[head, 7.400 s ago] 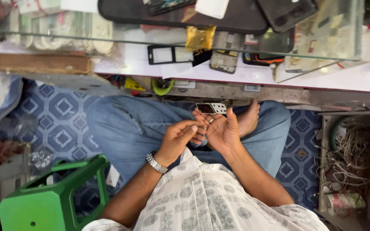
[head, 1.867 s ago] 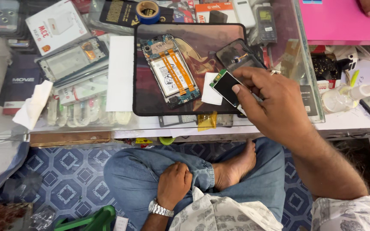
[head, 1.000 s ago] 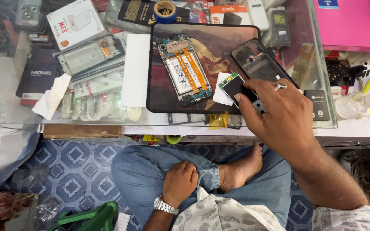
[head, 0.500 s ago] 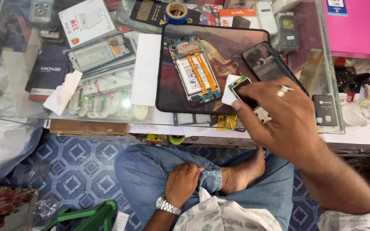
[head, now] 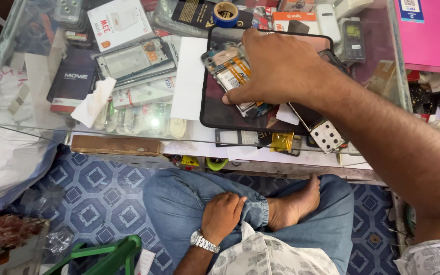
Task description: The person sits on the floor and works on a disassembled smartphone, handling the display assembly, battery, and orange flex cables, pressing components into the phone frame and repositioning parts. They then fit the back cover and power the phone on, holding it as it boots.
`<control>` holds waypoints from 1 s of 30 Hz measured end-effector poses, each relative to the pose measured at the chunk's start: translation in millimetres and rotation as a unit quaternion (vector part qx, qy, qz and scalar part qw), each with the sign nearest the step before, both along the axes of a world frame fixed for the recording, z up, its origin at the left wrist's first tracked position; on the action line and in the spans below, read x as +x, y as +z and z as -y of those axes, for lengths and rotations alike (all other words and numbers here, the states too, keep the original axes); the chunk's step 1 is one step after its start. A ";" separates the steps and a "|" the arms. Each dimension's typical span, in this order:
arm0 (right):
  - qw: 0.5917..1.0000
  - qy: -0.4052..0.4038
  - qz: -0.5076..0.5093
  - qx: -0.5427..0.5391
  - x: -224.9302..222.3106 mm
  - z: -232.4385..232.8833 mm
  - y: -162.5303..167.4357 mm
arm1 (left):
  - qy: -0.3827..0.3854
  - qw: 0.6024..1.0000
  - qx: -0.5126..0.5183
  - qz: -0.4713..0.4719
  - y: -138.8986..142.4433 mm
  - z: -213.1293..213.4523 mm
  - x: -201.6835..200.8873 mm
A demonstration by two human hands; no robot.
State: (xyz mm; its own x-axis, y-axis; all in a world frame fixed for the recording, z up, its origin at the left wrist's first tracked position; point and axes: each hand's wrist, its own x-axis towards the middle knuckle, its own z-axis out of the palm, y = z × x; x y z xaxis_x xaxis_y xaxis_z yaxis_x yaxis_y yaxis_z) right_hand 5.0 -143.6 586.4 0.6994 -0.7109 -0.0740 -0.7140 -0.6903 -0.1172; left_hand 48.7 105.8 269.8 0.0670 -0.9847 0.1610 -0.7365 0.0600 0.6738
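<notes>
Right hand: the right hand reaches out over the dark work mat, palm down, fingers spread and slightly curled; thumb and fingertips press on the opened phone. Whether it grips the phone or only rests on it, I cannot tell.
Opened phone: lies on the mat, toward its left half, back cover off, battery and inner parts showing; partly hidden under the hand.
Left hand: the left hand rests well below the mat, on the person's knee in blue jeans; fingers loosely bent, nothing in them. A metal wristwatch sits on that wrist.
Work mat: flat on the glass counter, near its front edge.
Left of mat: a white paper sheet touches the mat's left side; further left a phone frame and a crumpled white tissue.
Above mat: a roll of blue tape just beyond the top edge.
Right of mat: a small keypad phone at the upper right; a pink surface further right.
Below mat: a small square part with dots at the lower right corner; a yellow foil scrap just under the bottom edge.
Floor: a bare foot is tucked across the lap; a green plastic stool stands far down-left of the mat.
</notes>
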 end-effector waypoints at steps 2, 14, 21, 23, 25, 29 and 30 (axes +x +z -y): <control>1.000 -0.008 0.012 0.025 0.2 3.3 -3.0 | -0.001 1.000 -0.001 0.004 -0.2 0.9 0.2; 0.966 -0.072 0.120 0.219 -0.7 5.9 -7.0 | -0.002 1.000 -0.011 -0.004 3.6 -1.2 1.4; 0.950 -0.067 0.185 0.241 -4.6 17.2 -17.5 | -0.008 1.000 -0.008 -0.002 1.6 -0.6 1.2; 0.928 -0.065 0.214 0.297 -6.3 17.4 -17.2 | -0.008 1.000 -0.008 -0.001 1.7 -0.7 1.0; 0.895 -0.071 0.248 0.363 -6.5 15.8 -14.8 | -0.005 1.000 -0.007 -0.005 1.6 -1.1 0.1; 0.859 -0.069 0.296 0.412 -13.9 5.3 -5.4 | -0.006 1.000 -0.020 0.000 0.7 -2.0 -1.7; 0.851 -0.046 0.314 0.418 -19.4 2.3 -1.8 | -0.004 1.000 -0.018 -0.001 0.7 -2.2 -2.1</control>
State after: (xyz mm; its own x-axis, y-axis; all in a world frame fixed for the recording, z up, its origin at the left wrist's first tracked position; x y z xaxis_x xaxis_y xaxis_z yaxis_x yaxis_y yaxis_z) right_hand -14.4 -145.9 584.6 0.7318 -0.6474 -0.2131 -0.3761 -0.1228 -0.9184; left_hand 46.6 107.9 270.5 0.0590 -0.9786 0.1971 -0.7338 0.0913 0.6731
